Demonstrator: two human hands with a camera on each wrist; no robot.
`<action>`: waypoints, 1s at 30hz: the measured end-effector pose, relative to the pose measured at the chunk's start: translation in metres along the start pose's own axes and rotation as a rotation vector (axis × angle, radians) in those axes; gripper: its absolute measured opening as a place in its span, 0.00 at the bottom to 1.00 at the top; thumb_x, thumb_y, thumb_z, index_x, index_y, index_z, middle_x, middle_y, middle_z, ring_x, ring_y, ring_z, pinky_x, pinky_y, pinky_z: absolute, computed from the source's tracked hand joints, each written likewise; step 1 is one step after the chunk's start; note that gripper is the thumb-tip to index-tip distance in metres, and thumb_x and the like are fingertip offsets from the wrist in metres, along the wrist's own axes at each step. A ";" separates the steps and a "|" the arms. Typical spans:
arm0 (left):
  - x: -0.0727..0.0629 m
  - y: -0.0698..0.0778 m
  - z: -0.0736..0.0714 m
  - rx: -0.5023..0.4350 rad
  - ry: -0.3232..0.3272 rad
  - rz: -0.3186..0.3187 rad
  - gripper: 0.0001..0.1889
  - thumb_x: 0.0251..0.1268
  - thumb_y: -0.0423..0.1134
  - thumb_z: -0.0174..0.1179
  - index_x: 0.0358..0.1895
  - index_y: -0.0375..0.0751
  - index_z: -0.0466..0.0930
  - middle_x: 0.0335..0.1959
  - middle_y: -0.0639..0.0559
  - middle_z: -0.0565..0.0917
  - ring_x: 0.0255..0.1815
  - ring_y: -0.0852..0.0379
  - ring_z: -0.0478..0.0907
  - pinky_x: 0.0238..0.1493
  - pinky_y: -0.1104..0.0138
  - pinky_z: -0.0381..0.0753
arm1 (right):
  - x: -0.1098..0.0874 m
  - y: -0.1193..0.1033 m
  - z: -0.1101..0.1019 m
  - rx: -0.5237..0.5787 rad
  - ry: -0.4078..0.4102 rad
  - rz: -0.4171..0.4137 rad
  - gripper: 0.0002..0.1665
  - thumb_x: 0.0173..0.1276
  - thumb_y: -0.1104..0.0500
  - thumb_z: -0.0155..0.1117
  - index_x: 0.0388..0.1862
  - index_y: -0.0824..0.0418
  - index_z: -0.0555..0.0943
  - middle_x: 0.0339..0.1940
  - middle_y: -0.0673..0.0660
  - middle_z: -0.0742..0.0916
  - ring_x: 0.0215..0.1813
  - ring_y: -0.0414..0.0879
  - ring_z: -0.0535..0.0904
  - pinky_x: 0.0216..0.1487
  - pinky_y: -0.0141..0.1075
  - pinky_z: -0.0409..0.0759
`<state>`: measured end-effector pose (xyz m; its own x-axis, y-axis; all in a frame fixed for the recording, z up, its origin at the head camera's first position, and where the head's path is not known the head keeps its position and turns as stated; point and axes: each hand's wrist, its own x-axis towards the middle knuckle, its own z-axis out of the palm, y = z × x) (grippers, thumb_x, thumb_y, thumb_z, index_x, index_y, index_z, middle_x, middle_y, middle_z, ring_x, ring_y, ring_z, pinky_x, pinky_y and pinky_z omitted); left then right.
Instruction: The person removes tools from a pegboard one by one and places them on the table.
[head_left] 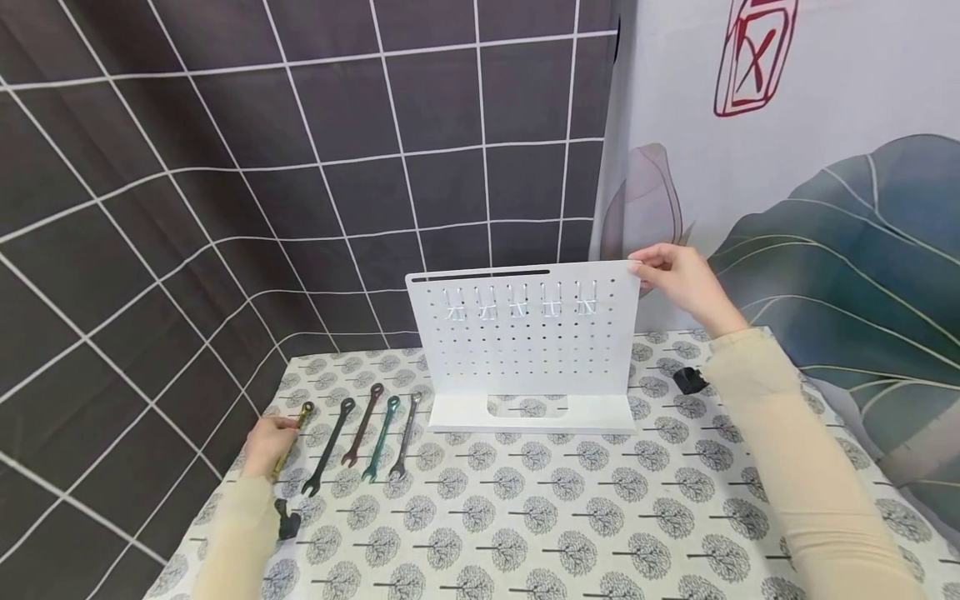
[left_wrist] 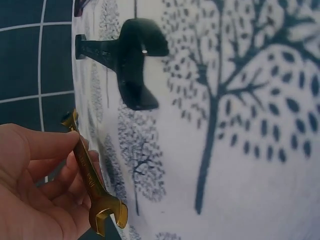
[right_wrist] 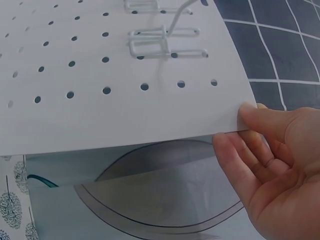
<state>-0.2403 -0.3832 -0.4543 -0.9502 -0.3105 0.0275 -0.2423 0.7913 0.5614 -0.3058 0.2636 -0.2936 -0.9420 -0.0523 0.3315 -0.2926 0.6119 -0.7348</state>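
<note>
At the table's left edge my left hand (head_left: 268,446) pinches a gold combination wrench (left_wrist: 89,172) between thumb and fingers, its open end toward me. Beside it lie a black wrench (head_left: 328,447), a dark red wrench (head_left: 363,425), a green wrench (head_left: 381,439) and a silver wrench (head_left: 407,436). A white pegboard (head_left: 525,342) stands upright on its base at the middle back. My right hand (head_left: 684,279) grips the board's top right corner, thumb on the front face. Several wire hooks (right_wrist: 165,44) sit in the board's upper holes, with nothing hanging on them.
The cloth (head_left: 540,525) has a tree print. Dark tiled fabric (head_left: 337,192) hangs behind and to the left; a painted curtain (head_left: 825,250) hangs on the right. Black pieces show at each wrist, one by the right sleeve (head_left: 757,392).
</note>
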 end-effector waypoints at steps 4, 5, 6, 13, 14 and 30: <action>0.001 -0.005 0.005 0.010 0.016 0.006 0.15 0.60 0.31 0.56 0.46 0.22 0.82 0.53 0.23 0.79 0.55 0.26 0.74 0.56 0.41 0.73 | 0.000 -0.001 0.000 -0.007 0.000 -0.001 0.24 0.75 0.49 0.63 0.59 0.67 0.80 0.47 0.68 0.87 0.30 0.29 0.81 0.58 0.53 0.77; 0.001 -0.005 0.006 0.008 0.020 0.007 0.15 0.60 0.30 0.56 0.46 0.22 0.82 0.52 0.23 0.79 0.54 0.26 0.74 0.55 0.41 0.73 | 0.000 -0.001 0.000 -0.007 0.001 -0.002 0.24 0.75 0.49 0.63 0.59 0.67 0.80 0.47 0.68 0.87 0.30 0.29 0.81 0.58 0.53 0.77; 0.001 -0.006 0.006 0.004 0.025 0.009 0.15 0.59 0.30 0.56 0.45 0.22 0.82 0.51 0.23 0.79 0.53 0.26 0.74 0.55 0.41 0.73 | 0.000 0.000 0.000 -0.006 0.002 -0.004 0.24 0.75 0.49 0.63 0.58 0.67 0.80 0.47 0.68 0.87 0.30 0.29 0.81 0.59 0.54 0.76; 0.002 -0.008 0.008 -0.003 0.041 0.004 0.15 0.58 0.30 0.56 0.44 0.20 0.82 0.47 0.23 0.81 0.51 0.26 0.75 0.54 0.41 0.75 | 0.000 0.000 0.000 -0.005 0.005 -0.012 0.24 0.75 0.50 0.63 0.58 0.67 0.80 0.46 0.68 0.87 0.30 0.30 0.81 0.59 0.54 0.76; 0.003 -0.008 0.008 -0.001 0.038 0.000 0.15 0.58 0.30 0.56 0.44 0.20 0.82 0.47 0.23 0.81 0.51 0.26 0.75 0.54 0.41 0.74 | 0.000 0.000 0.000 -0.006 0.005 -0.011 0.24 0.75 0.50 0.63 0.58 0.67 0.80 0.46 0.67 0.87 0.30 0.30 0.81 0.59 0.55 0.76; 0.001 -0.008 0.007 0.034 0.049 -0.024 0.14 0.62 0.32 0.56 0.44 0.22 0.82 0.47 0.25 0.82 0.49 0.26 0.77 0.53 0.41 0.74 | 0.001 0.002 0.002 -0.016 0.014 -0.014 0.22 0.75 0.51 0.64 0.58 0.66 0.80 0.43 0.64 0.88 0.31 0.31 0.82 0.54 0.45 0.77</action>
<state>-0.2404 -0.3862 -0.4652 -0.9335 -0.3542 0.0553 -0.2720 0.8003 0.5343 -0.3071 0.2635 -0.2956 -0.9353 -0.0503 0.3502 -0.3032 0.6239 -0.7203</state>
